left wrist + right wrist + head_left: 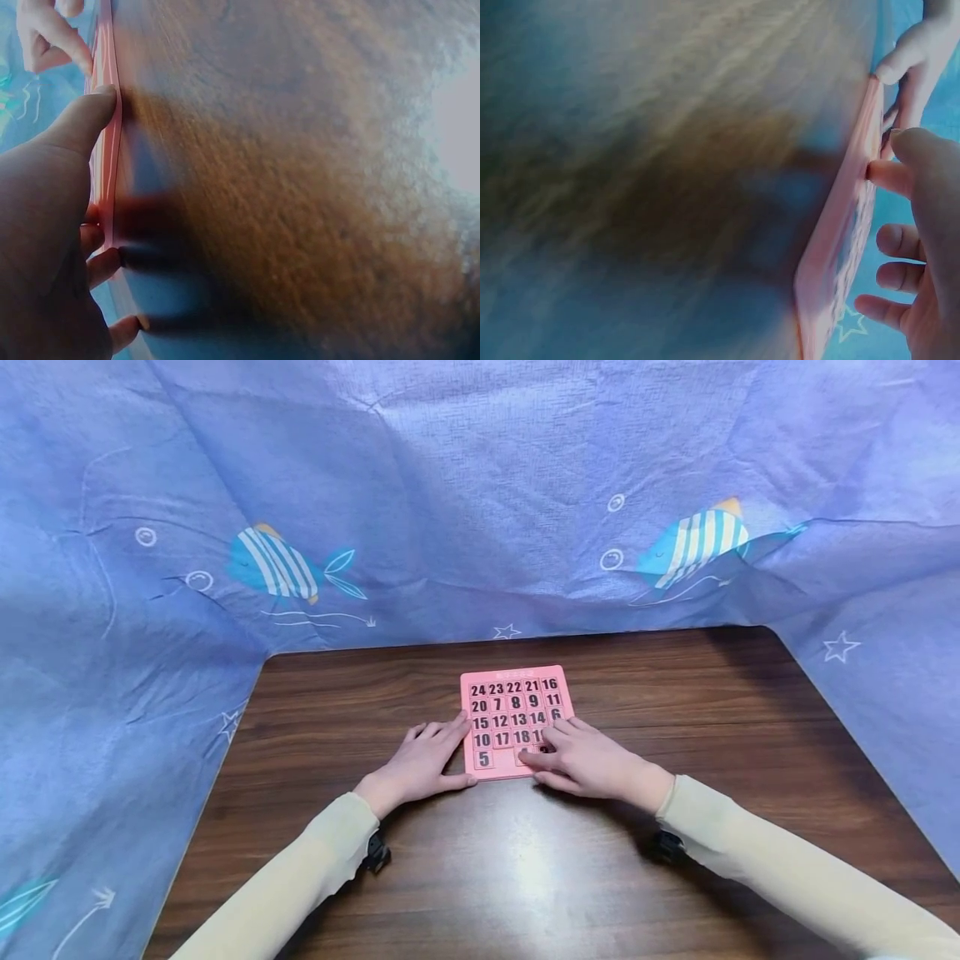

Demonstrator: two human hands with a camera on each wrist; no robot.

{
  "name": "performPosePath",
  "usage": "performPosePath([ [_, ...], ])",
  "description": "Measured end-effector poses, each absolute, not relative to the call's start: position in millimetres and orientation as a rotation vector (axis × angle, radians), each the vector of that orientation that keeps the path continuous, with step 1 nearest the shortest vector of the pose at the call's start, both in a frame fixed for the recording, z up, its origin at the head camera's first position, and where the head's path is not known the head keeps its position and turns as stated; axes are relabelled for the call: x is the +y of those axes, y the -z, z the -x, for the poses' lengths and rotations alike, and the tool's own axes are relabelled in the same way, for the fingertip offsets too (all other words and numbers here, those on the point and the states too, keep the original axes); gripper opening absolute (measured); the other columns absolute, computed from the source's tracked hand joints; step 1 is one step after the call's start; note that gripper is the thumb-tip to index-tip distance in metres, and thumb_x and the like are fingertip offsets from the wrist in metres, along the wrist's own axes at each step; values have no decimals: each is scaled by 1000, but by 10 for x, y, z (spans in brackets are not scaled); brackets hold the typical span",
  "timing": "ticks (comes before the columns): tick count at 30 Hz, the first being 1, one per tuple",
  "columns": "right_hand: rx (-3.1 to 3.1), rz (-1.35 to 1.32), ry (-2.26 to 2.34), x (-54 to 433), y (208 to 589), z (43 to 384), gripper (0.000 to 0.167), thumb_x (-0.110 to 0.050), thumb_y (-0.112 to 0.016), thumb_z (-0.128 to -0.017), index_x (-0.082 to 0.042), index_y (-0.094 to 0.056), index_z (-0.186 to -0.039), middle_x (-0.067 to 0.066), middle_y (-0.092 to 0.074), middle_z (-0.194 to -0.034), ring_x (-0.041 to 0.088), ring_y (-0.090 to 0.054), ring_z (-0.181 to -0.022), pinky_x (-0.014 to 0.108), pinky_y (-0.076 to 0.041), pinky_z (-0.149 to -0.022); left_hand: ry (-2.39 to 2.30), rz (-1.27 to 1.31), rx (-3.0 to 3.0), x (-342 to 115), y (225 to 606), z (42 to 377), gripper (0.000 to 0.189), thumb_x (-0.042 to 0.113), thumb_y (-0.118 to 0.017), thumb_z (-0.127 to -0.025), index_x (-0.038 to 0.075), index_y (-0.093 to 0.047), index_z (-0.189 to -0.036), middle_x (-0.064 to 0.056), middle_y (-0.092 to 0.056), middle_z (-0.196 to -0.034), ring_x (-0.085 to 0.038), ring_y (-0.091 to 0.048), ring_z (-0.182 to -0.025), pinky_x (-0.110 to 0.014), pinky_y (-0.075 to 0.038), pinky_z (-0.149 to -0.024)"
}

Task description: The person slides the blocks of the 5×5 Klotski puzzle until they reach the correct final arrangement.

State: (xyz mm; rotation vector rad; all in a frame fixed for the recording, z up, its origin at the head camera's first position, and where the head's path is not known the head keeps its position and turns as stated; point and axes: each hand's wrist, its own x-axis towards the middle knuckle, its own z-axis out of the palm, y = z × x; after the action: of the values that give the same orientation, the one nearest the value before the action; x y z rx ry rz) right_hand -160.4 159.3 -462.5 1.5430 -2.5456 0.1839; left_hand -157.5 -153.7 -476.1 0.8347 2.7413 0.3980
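Firstly, at the near side, two pale sleeves (300,860) reach in, each with a black device (377,852) at the wrist. Beyond, the right hand (592,762) lies at the near right of the board (501,772), grasping nothing: its index finger is extended, the tip touching a tile (519,763) in the near row, the other fingers loosely bent. The left hand (426,762) is likewise unclenched, thumb at the near left corner, fingers spread against the left edge.

Governing relation, as judged: the gap (503,760) lies immediately left of the touched tile, between it and the 5 (483,759). The right hand is the nearer to it.

The board sits flat on the table (360,693), between the hands; its longer axis appears to run near to far, the far end turned slightly left. It is thin and pink, with black numerals on square pink tiles. The touched tile's number is covered. The next row reads 10, 17, 18, the remainder obscured by the right fingers; then 15, 12, 13, 14, 6; then 20, 7, 8, 9, 11; farthest, 24, 23, 22, 21, 16. Pale marking on the far border is illegible. Behind the table hangs a blue cloth (480,485) printed with striped fish (276,564).
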Motion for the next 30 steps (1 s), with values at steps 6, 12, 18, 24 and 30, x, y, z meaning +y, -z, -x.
performPosePath([
  [6,-2550,-1574,-124,1262,4619,1618,46,-48,-62,-102,-26,-66,-142,2,-63,-108,22,-56,-102,46,-49,-94,-377,-833,2741,-1539,4687,1561,93,62,-63,-97,10,-28,-166,-8,-22,-173,-32,-36,-150,-62,-21,-122],
  [12,-2553,-1589,-52,1193,4599,1606,47,-48,-63,-101,-28,-64,-144,5,-63,-112,24,-57,-106,47,-50,-93,-360,-835,2754,-1516,4714,1558,93,62,-62,-97,9,-28,-166,-8,-22,-173,-32,-36,-150,-61,-22,-121],
  [18,-2548,-1574,-74,1364,4521,1647,38,-43,-66,-100,-26,-73,-133,3,-60,-98,22,-56,-93,44,-50,-86,-369,-833,2759,-1519,4723,1544,93,61,-64,-97,9,-28,-166,-9,-22,-173,-33,-36,-149,-61,-22,-121],
  [24,-2672,-1506,-61,1164,4541,1853,49,-49,-57,-103,-22,-65,-144,6,-61,-102,26,-57,-98,47,-50,-88,-347,-822,2752,-1512,4747,1553,93,63,-61,-97,11,-27,-166,-7,-19,-174,-31,-35,-150,-60,-22,-122],
  [30,-2739,-1414,23,1022,4587,1960,54,-53,-54,-105,-21,-61,-148,13,-63,-112,30,-59,-107,51,-49,-96,-327,-823,2744,-1500,4710,1546,92,62,-61,-98,10,-27,-166,-7,-21,-173,-31,-35,-150,-61,-22,-122],
])
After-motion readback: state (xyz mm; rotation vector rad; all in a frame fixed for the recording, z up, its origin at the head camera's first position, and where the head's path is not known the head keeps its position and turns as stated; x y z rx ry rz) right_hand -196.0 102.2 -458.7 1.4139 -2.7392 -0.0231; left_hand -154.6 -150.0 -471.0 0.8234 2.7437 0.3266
